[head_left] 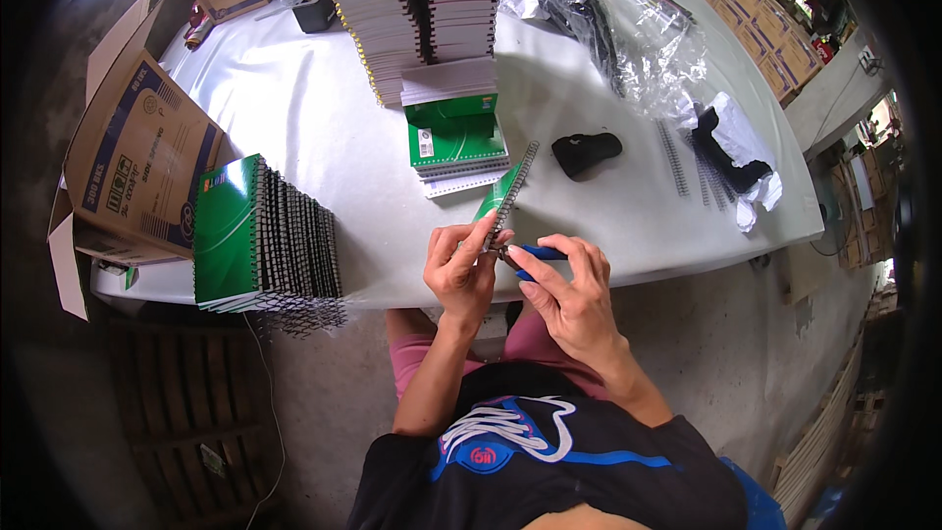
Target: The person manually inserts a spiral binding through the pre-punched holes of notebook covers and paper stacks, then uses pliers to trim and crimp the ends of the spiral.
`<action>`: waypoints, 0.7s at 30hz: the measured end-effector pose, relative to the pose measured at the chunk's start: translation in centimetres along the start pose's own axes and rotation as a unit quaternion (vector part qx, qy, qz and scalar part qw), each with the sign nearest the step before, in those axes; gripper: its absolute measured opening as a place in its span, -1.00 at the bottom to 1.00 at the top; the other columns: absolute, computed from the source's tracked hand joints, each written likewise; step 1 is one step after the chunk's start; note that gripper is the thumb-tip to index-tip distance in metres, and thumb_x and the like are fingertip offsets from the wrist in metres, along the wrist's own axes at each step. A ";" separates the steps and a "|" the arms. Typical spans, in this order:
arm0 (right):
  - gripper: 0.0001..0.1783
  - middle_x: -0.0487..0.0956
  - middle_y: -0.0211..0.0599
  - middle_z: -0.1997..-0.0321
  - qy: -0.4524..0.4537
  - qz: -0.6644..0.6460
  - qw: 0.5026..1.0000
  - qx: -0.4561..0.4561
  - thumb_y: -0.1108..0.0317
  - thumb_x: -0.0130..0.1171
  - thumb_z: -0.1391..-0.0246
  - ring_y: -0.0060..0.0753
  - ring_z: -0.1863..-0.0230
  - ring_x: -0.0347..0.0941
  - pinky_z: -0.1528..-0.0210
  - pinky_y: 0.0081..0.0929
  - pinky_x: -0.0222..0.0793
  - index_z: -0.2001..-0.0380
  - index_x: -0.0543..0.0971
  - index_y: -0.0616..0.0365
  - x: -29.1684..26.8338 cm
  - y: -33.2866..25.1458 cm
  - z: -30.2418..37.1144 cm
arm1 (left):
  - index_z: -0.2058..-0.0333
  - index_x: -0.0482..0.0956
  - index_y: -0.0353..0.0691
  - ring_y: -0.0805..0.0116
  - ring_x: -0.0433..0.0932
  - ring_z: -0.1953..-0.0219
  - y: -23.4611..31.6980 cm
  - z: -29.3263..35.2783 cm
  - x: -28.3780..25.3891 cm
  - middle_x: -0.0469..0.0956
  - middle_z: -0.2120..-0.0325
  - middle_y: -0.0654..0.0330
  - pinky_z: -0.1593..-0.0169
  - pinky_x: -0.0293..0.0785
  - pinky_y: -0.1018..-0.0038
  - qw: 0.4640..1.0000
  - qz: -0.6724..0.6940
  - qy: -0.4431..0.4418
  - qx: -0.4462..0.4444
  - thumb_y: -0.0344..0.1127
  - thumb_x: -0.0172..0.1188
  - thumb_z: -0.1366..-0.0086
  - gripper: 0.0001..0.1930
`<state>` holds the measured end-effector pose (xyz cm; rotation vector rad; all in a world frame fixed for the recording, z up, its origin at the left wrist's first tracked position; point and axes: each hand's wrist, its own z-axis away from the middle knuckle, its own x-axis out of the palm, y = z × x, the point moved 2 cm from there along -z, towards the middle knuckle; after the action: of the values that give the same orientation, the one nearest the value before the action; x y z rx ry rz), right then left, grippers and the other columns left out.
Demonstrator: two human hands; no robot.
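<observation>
A green-covered notebook (498, 194) with a dark spiral coil (516, 186) along its edge is gripped by my left hand (459, 273), at the table's front edge. My right hand (577, 285) is closed around blue-handled pliers (546, 253). The tips of the pliers are at the near end of the coil, beside my left fingertips, which partly hide the contact. Just beyond my hands lies a short stack of green-covered notebooks (457, 142) with punched holes along the near edge. To the left stand several coil-bound green notebooks (228, 236), packed in a row.
Tall piles of bound notebooks (368, 34) rise at the back middle. An open carton (147, 162) fills the left side. A black cloth-like bundle (587, 152), loose coils (673, 157) and clear plastic wrap (662, 59) lie on the right. A tape dispenser (314, 12) sits far left.
</observation>
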<state>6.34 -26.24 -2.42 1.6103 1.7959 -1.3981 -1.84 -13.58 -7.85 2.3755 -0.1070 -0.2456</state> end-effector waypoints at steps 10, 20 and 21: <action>-0.62 0.44 -0.13 0.14 -0.142 -0.314 0.932 0.109 0.22 0.04 -0.19 -0.21 0.12 0.41 0.08 -0.31 0.34 -0.04 0.47 0.09 -0.3 1.6 0.4 | 0.21 0.67 -0.12 0.39 0.42 0.45 0.6 0.3 0.3 0.50 0.52 0.30 0.38 0.37 0.51 0.998 -0.013 0.043 0.049 -0.59 0.44 0.25 -0.50; -0.48 0.27 -0.17 -0.23 -0.031 0.234 0.958 0.161 0.01 -0.02 -0.20 -0.10 -0.31 0.11 -0.31 0.14 -0.17 -0.19 0.35 -0.12 1.0 10.8 1.7 | 0.06 0.33 -0.31 0.34 0.39 0.20 6.0 -3.6 -4.7 0.33 0.21 0.03 0.14 0.37 0.56 0.991 0.083 0.103 0.022 -0.65 0.12 -0.18 -0.65; -0.43 0.25 -0.15 -0.25 0.017 0.090 0.991 0.102 -0.03 0.00 -0.18 -0.11 -0.33 0.09 -0.32 0.12 -0.17 -0.20 0.33 -0.04 0.2 9.0 0.0 | 0.07 0.33 -0.30 0.33 0.40 0.21 6.6 -3.6 -5.5 0.32 0.21 0.03 0.13 0.38 0.55 0.989 0.107 0.101 0.026 -0.64 0.12 -0.18 -0.66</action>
<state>14.35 -27.37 -6.41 1.8574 1.5219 -1.5174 -6.51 -15.20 0.08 2.4031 -0.2739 0.1014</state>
